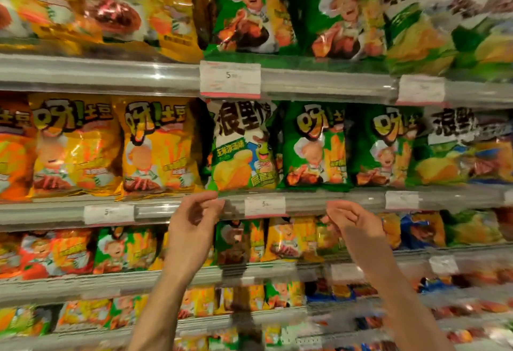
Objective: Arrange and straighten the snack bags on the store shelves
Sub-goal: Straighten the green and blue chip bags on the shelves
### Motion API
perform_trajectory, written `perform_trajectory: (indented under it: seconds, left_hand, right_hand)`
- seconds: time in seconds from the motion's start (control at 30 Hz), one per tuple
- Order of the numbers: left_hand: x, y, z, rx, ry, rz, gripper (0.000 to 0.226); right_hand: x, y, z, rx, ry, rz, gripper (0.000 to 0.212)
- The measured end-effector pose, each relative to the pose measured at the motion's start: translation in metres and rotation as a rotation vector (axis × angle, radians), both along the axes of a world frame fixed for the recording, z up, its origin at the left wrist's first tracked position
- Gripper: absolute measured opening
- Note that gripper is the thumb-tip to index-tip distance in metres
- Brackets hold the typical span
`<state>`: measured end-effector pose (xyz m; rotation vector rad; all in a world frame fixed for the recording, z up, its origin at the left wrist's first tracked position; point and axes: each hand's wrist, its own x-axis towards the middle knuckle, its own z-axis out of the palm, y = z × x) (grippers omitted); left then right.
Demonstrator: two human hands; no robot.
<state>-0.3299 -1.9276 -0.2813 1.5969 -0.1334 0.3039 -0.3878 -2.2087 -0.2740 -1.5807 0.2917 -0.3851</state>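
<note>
Snack bags fill the store shelves. On the middle shelf a white and green chip bag [244, 146] stands upright between yellow bags [158, 148] on its left and green bags [315, 145] on its right. My left hand [195, 213] is raised just below the white and green bag's lower left corner, fingers loosely curled, holding nothing. My right hand [351, 218] hovers in front of the shelf rail below the green bags, fingers also loosely curled and empty.
The middle shelf rail [319, 202] carries price tags [265, 206]. The upper shelf holds larger yellow bags [116, 6] and green bags [251, 9]. Lower shelves hold smaller mixed bags [280, 239]. The picture is blurred toward its edges.
</note>
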Motion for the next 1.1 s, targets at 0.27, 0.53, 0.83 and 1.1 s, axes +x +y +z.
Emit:
perform_trajectory:
  seconds: [0.27,0.53,0.83,1.1]
  left_hand:
    - [0.019,-0.057,0.026,0.210,-0.181,0.211,0.043]
    - [0.057,-0.063,0.041,0.307,-0.080,0.181,0.098]
    - [0.069,-0.057,0.049,0.265,-0.119,0.134,0.094]
    - [0.063,-0.037,0.066,0.252,-0.125,0.234,0.107]
  right_hand:
    - [0.028,-0.061,0.025,-0.212,-0.108,0.081,0.011]
    - [0.079,-0.043,0.043,-1.140,-0.420,-0.189,0.051]
    - [0.093,-0.041,0.031,-1.220,-0.349,-0.126,0.061]
    - [0.093,-0.043,0.031,-1.184,-0.350,-0.105,0.063]
